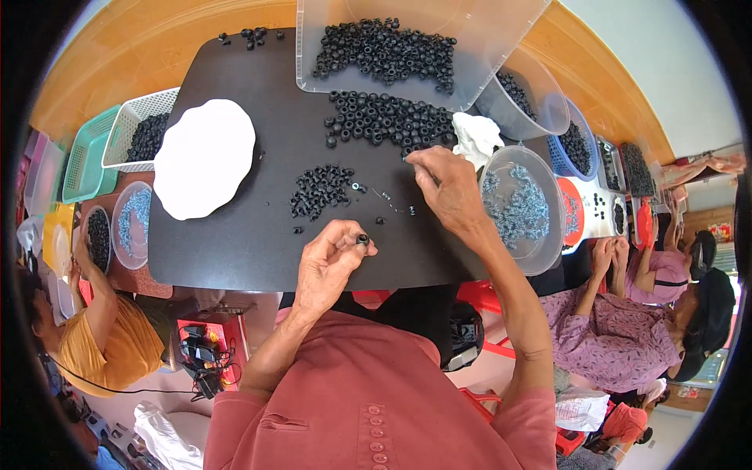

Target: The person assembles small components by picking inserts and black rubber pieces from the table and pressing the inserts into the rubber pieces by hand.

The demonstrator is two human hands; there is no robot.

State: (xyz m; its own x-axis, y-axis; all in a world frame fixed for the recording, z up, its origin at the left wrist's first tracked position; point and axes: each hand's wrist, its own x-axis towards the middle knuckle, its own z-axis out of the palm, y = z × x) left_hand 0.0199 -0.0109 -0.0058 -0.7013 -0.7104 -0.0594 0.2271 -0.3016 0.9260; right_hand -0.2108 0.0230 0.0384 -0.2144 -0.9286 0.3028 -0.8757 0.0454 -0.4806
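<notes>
My left hand [330, 265] is closed near the front of the dark table [235, 251], pinching a small black ring-shaped part [362, 240] between thumb and fingers. Farther right, my right hand [448, 188] reaches to the near edge of a pile of larger black round parts [376, 119]. Its thumb and forefinger are pressed together; whatever small thing is at the tips is too tiny to name. Between the hands lies a heap of smaller black parts [319, 189], with a few loose blue-grey bits [411, 210] beside it.
A clear bin [309, 47] of black parts stands at the back. By my right forearm sits a round clear tub [552, 243] of blue-grey pieces, with a crumpled white cloth [476, 135] behind it. A white scalloped plate [205, 157] lies left. Other people work at both sides.
</notes>
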